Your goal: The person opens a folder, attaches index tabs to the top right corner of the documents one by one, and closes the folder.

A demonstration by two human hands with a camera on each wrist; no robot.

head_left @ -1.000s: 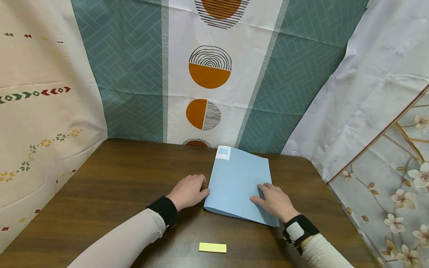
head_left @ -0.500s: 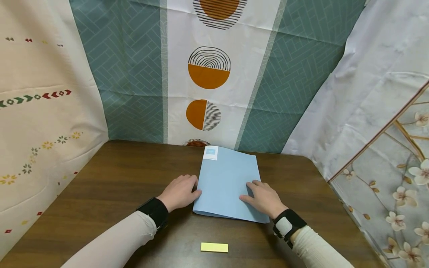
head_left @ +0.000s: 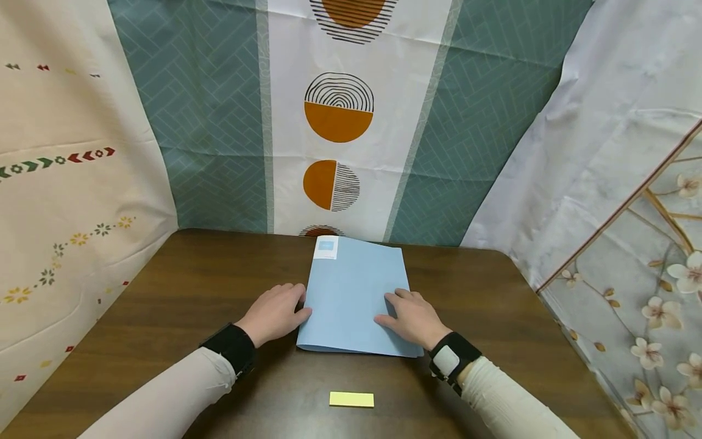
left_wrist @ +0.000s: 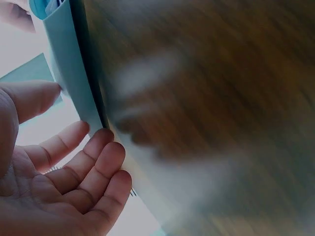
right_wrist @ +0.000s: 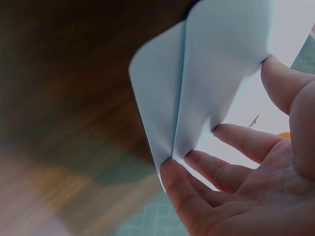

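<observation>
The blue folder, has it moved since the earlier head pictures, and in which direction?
Yes, to the left. In the head view, the blue folder has shifted against the yellow strip and now lies more directly beyond it.

The head view is bright, with pale glare on the near table [head_left: 296, 421] and a soft shadow beside the left sleeve [head_left: 170, 387]; both wrist views look dim, the tabletop blurred

A dark brown, wood-grained table [head_left: 219, 274] carries a light-blue folder [head_left: 351, 296] and stretches out on both sides of it. A yellow strip [head_left: 351, 399] lies apart from the folder, on its near side.
</observation>
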